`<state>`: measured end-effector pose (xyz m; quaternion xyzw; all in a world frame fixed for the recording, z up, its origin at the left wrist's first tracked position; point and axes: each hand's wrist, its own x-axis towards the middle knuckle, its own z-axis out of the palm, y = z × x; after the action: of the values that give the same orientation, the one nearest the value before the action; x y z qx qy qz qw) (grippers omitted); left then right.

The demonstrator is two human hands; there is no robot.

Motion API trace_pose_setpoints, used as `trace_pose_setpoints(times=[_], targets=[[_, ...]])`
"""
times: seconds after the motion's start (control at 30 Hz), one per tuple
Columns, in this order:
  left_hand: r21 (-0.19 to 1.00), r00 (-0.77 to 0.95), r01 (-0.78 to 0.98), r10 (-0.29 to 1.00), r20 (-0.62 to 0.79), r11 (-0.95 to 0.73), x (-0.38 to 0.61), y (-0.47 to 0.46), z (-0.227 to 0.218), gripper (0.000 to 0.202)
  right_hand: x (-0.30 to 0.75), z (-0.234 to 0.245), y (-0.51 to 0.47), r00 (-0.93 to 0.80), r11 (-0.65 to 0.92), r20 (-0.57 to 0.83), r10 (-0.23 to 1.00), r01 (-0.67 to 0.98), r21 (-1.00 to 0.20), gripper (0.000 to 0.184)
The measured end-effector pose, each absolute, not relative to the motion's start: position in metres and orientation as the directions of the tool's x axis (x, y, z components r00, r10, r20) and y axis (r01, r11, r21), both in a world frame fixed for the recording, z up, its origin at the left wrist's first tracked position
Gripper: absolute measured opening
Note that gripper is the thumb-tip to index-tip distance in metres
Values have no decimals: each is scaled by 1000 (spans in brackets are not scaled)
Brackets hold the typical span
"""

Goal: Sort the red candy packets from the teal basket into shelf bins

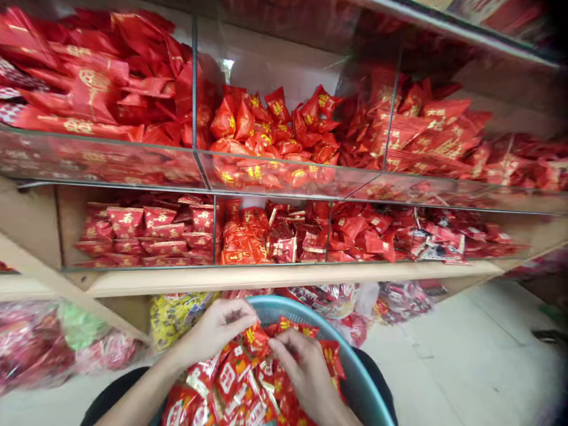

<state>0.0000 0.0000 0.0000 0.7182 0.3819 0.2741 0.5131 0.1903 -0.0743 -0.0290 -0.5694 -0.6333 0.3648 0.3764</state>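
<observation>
A blue round basket (355,370) sits in my lap at the bottom centre, heaped with small red and gold candy packets (235,378). My left hand (217,328) curls over the far side of the heap, its fingers pinched on a red packet (256,338). My right hand (306,373) rests on the heap just right of it, fingers bent down among the packets. The two hands almost touch.
Glass-fronted shelf bins (284,171) above the basket hold piles of red packets in two rows. A wooden shelf edge (275,275) runs below them. Clear bags of sweets (39,343) and a yellow bag (177,313) lie underneath. Pale floor (465,355) lies to the right.
</observation>
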Motion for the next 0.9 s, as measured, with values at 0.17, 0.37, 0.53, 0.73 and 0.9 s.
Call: trace_pose_setpoints(times=[0.17,0.37,0.53,0.73,0.9], targets=[[958,540,223,841,32,-180,0,0,-3,23,190,-24,-74,-109,150,112,988,459,-876,33],[965,529,172,845,81,-200,1,-3,2,22,190,-19,-76,-105,186,155,982,465,-865,31],[977,473,144,878,72,-158,0,1,3,22,191,-20,-76,-91,188,164,982,467,-864,30],[986,282,108,955,91,-125,-14,8,6,22,200,-20,-71,34,133,158,987,384,-914,27],[963,481,117,862,159,-243,-2,-1,5,18,197,-15,-71,42,122,139,989,274,-954,23]])
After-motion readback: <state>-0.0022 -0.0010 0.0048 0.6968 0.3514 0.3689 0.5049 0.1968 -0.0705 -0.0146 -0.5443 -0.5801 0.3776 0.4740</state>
